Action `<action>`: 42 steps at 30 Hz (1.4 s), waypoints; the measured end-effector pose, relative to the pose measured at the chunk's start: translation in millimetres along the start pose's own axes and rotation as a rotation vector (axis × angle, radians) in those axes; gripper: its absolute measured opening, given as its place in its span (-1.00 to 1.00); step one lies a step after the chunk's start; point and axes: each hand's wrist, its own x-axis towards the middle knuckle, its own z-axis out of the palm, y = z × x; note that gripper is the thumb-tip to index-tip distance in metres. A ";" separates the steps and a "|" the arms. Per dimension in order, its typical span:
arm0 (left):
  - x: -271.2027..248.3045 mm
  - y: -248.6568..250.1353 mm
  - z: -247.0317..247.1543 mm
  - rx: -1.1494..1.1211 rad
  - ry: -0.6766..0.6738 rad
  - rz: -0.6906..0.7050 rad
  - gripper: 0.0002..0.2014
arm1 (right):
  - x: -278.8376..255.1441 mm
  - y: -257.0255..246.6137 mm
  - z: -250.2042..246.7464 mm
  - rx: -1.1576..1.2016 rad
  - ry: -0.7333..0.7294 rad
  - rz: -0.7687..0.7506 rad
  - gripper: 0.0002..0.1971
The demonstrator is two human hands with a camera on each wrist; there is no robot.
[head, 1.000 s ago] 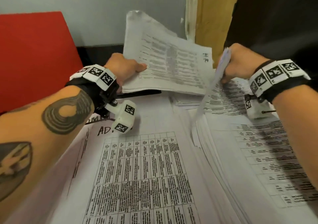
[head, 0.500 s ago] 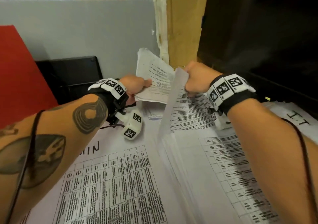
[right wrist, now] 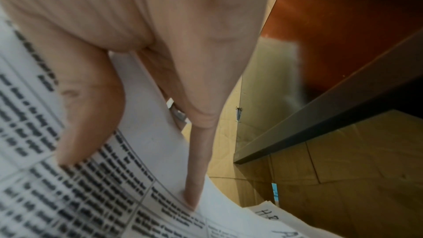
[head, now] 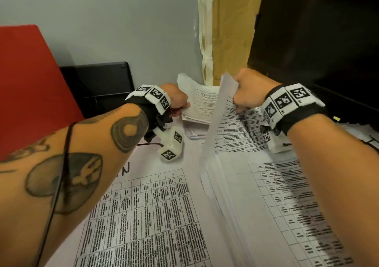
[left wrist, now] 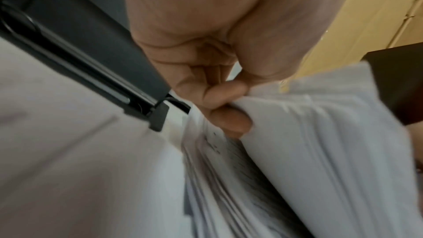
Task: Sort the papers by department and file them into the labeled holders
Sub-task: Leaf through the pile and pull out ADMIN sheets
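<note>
Far left, the black holder [head: 96,86] waits against the wall. The left hand [head: 176,99] pinches a sheaf of papers [head: 202,106], lifted off the surface mid-scene. Right of it, the right hand [head: 249,92] pinches one sheet [head: 217,123] off the near-right stack [head: 266,205]; best peel slowly so only one lifts.

Matt white printed paper sheets [head: 242,135], black plastic holder [head: 102,82] w/ slight gloss, brown cardboard [head: 231,30].
</note>
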 end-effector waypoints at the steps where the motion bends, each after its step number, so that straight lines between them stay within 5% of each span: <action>1: -0.2 0.2 5.8 -0.005 -0.016 0.014 -0.74 | -0.3 0.6 -0.9 0.006 0.003 -0.005 -0.79; 6: -5.7 0.3 8.7 0.129 -0.068 0.099 -0.73 | 3.5 2.1 4.3 -0.058 -0.003 -0.012 -0.79; 11: -21.1 -22.6 -68.1 0.358 0.043 0.077 -0.53 | 18.4 -2.7 19.7 -0.190 -0.081 -0.004 -0.68; 15: -56.5 -67.8 -124.3 0.542 -0.147 0.039 -0.55 | 21.9 -16.0 37.2 -0.336 -0.163 -0.046 -0.34; 21: -104.0 -98.0 -124.1 0.844 -0.436 0.009 -0.38 | -8.6 -83.8 37.8 -0.306 -0.078 -0.245 -0.69; 25: -103.8 -110.9 -109.8 0.882 -0.370 0.087 -0.58 | -41.9 -125.2 63.7 -0.287 -0.201 -0.384 -0.78; 28: -103.7 -116.8 -110.6 0.930 -0.294 0.137 -0.82 | -56.7 -140.4 86.6 -0.315 -0.346 -0.395 -0.52; 33: -104.4 -125.5 -110.8 0.942 -0.195 0.205 -0.86 | -53.1 -148.0 99.1 -0.307 -0.376 -0.309 -0.19; 36: -102.9 -127.6 -119.3 0.938 -0.057 0.245 -0.80 | -49.6 -149.8 97.0 -0.312 -0.339 -0.323 -0.29; 38: -104.2 -127.8 -130.8 0.909 -0.019 0.216 -0.77 | -48.7 -148.2 90.8 -0.294 -0.293 -0.374 -0.62; 39: -105.6 -127.2 -137.4 0.906 -0.027 0.198 -0.77 | -48.7 -146.3 85.4 -0.279 -0.287 -0.387 -0.76; 42: -107.9 -130.2 -146.8 0.904 -0.197 0.152 -0.75 | -45.6 -140.1 66.0 -0.291 -0.327 -0.350 -0.76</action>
